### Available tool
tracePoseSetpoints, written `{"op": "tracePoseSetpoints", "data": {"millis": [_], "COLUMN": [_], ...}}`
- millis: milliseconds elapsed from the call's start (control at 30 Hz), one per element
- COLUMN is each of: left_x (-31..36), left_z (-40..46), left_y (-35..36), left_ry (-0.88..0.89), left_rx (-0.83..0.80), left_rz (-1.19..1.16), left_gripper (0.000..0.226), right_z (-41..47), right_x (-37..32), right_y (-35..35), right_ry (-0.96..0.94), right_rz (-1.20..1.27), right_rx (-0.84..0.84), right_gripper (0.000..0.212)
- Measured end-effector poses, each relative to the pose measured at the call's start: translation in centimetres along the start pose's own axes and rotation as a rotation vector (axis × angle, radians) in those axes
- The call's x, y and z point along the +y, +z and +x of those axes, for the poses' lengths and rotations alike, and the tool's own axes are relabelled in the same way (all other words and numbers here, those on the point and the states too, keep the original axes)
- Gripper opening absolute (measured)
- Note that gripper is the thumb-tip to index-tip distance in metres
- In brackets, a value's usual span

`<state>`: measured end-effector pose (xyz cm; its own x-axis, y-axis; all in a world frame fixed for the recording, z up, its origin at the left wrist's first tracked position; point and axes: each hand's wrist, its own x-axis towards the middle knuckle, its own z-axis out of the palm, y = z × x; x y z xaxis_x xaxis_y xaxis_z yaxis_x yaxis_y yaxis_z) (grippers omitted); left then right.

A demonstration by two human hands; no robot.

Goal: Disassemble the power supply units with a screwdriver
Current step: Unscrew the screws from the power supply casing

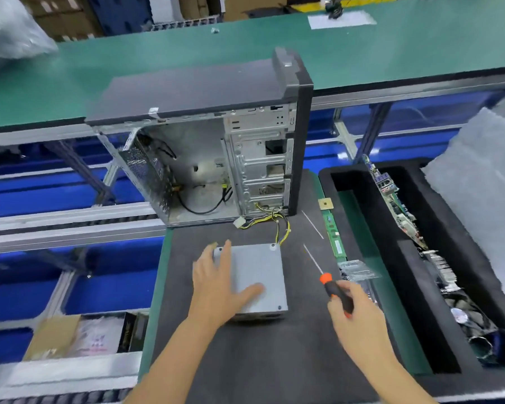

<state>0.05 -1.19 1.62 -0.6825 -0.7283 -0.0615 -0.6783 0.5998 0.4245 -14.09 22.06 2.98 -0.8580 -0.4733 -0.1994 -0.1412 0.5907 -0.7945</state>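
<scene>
**A:** Where was the power supply (257,279)?

**B:** On the grey mat (245,360), at 6 o'clock from the open computer case (216,147). Looked heavy, a stiff metal box with sharp edges, so I'd grab its sides.

**A:** Hands?

**B:** Left hand (219,284) lay flat on top, fingers spread. Right hand (354,309) gripped the screwdriver (330,285) at 3 o'clock.

No legible text anywhere.
</scene>
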Motion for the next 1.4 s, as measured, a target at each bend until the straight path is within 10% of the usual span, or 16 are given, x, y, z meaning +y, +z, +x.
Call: {"op": "tracePoseSetpoints", "data": {"millis": [133, 367, 1400], "left_x": [1.7, 3.2, 4.5], "left_z": [5.1, 6.2, 4.8], "left_y": [-0.2, 3.0, 3.1], "left_ry": [0.339, 0.279, 0.306], "left_rx": [-0.02, -0.079, 0.146], "left_rz": [0.03, 0.027, -0.285], "left_gripper": [0.086, 0.037, 0.005], "right_z": [-0.9, 0.2, 7.8], "right_x": [-2.9, -5.1, -10.6], "right_y": [-2.0, -4.1, -4.8], "right_ry": [-0.128, -0.139, -0.284], "right_rz": [0.068, 0.206, -0.022], "right_rx": [0.216, 0.345, 0.074], "right_gripper": [0.029, 0.019, 0.024]}}
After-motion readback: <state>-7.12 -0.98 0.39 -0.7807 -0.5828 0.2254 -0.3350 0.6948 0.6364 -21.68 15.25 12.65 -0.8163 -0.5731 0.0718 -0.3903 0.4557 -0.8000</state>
